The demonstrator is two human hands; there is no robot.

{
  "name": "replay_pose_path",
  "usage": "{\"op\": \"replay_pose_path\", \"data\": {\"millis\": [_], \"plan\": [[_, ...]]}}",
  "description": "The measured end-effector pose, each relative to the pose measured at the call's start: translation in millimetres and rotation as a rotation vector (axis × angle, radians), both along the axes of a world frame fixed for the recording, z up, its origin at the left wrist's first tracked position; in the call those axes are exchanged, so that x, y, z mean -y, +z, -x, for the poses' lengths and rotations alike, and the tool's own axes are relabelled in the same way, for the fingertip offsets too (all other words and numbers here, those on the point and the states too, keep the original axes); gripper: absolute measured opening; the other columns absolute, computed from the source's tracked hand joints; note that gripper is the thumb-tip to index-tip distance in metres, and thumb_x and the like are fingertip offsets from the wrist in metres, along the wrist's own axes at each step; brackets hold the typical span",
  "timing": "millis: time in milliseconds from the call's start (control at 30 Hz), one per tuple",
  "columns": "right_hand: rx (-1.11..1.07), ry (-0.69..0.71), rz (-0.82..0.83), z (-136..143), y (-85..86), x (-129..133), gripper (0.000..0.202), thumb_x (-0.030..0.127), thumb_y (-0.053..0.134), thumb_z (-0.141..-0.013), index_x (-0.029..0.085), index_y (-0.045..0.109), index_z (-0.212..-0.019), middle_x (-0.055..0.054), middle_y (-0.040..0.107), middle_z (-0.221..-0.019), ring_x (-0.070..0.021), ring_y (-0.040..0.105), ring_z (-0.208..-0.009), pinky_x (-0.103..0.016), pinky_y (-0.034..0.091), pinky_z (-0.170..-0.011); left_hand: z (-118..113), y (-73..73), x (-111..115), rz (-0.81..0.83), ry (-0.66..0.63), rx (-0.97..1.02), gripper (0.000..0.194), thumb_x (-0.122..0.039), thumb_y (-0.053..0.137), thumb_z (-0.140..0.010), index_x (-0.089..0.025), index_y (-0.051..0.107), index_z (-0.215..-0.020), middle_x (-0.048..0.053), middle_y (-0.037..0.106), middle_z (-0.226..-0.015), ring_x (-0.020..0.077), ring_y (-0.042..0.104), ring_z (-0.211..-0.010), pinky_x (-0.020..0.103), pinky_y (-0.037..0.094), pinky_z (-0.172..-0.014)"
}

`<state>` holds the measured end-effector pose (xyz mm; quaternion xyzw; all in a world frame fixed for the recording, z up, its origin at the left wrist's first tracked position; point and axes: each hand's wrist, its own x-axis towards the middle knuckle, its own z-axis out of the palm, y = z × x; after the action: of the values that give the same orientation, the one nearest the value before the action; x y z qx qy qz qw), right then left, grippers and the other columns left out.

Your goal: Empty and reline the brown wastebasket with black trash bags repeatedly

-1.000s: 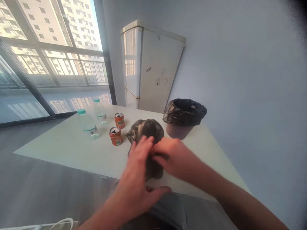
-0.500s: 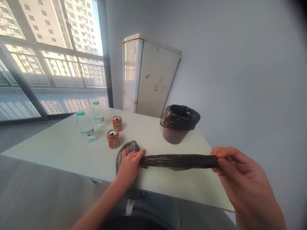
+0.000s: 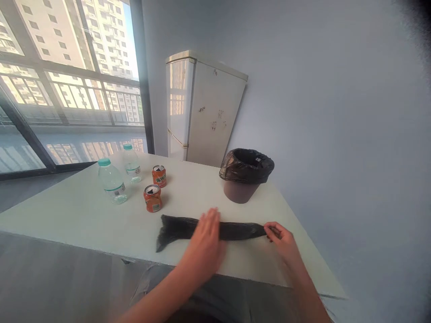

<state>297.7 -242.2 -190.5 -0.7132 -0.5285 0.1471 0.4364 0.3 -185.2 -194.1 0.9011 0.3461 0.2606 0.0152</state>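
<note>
A black plastic bag (image 3: 240,230), gathered into a long flat strip, lies along the near part of the table. Its left end fans out wider and looks crumpled. My left hand (image 3: 206,244) rests across the strip's middle with fingers stretched out, a little blurred, covering part of it. At the strip's narrow right end, my right hand (image 3: 283,240) pinches the tip between thumb and fingers.
On the white table (image 3: 84,206) stand two clear bottles, a nearer one (image 3: 112,181) and a farther one (image 3: 131,165), beside two orange cans (image 3: 152,198). Behind the bag is a bin (image 3: 239,190) with a black liner (image 3: 247,168). A fridge (image 3: 215,107) stands beyond.
The bag was stretched above the table and is now laid flat on it. My left hand has moved right from its left end to its middle; my right hand has come lower and left.
</note>
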Motion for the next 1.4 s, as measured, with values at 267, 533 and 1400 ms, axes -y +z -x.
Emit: {"op": "replay_pose_path", "data": {"millis": [267,533,1400], "plan": [[-0.317,0.248,0.068,41,9.0,21,0.021,0.050,0.078,-0.084,0.029,0.077,-0.081,-0.010,0.075,-0.081,-0.0294,0.074,-0.077,-0.042,0.062,-0.073,-76,-53.2,-18,0.191,-0.300,-0.147,0.086,-0.067,0.050,-0.100,-0.003,0.042,-0.158,0.024,0.038,-0.167,0.0378,0.031,-0.160,0.057,0.026,-0.132],[-0.151,-0.099,0.077,-40,-23.1,44,0.032,0.056,0.078,-0.070,0.023,0.079,-0.071,-0.010,0.075,-0.071,-0.0285,0.070,-0.064,-0.039,0.055,-0.062,-58,-65.1,-21,0.195,-0.274,-0.195,0.109,-0.089,0.026,-0.093,-0.008,0.029,-0.167,0.019,0.024,-0.173,0.0343,0.021,-0.163,0.059,0.019,-0.133],[-1.520,-0.267,-0.172,24,-22.8,-2,0.016,0.032,0.066,-0.097,0.019,0.073,-0.103,-0.008,0.078,-0.105,-0.0192,0.074,-0.097,-0.030,0.066,-0.086,-76,-57.1,-30,0.050,-0.300,-0.243,0.083,-0.064,0.028,-0.108,-0.005,0.030,-0.165,0.022,0.033,-0.171,0.0384,0.026,-0.161,0.057,0.029,-0.129]]}}
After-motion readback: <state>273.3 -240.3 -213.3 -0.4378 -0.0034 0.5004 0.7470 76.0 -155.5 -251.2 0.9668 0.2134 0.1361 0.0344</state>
